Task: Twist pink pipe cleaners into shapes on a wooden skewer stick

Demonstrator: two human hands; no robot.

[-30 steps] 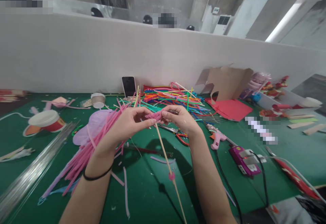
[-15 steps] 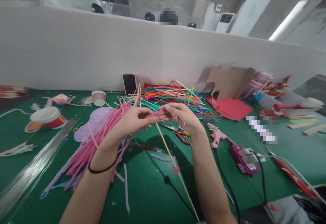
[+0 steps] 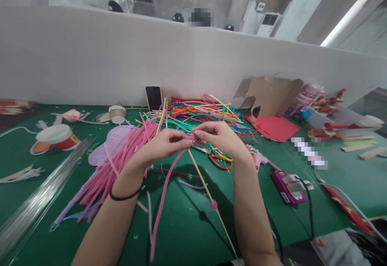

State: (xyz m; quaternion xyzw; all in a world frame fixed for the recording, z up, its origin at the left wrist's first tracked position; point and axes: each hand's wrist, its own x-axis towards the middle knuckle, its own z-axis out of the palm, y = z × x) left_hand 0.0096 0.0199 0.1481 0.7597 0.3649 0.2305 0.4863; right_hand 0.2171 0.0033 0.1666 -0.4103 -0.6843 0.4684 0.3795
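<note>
Fingers pinched, my left hand [image 3: 169,143] grips a pink pipe cleaner [image 3: 165,191], whose long tail hangs down toward the table's front. My right hand [image 3: 220,138] meets it fingertip to fingertip, closed on the same pink fuzzy piece; the fingers partly cover it. A thin wooden stick [image 3: 199,174] slants from below the fingertips down to the front edge, with a pink ball [image 3: 213,204] partway along. Whether a finger also holds the stick's upper end cannot be seen. Beside my left forearm lies a bundle of pink pipe cleaners [image 3: 116,177].
Scissors [image 3: 220,161] lie behind my right wrist, by a pink glue gun [image 3: 256,159]. Colourful pipe cleaners [image 3: 202,111] are heaped at the back near a phone [image 3: 154,98]. A purple power block [image 3: 287,187] with cables sits right; clear-wrapped wires [image 3: 39,197] and a paper cup [image 3: 59,137] left.
The pink pipe cleaner's tail now hangs free in front of my left wrist. My right hand has turned slightly and shifted right; the stick's pink ball has moved a little right and down.
</note>
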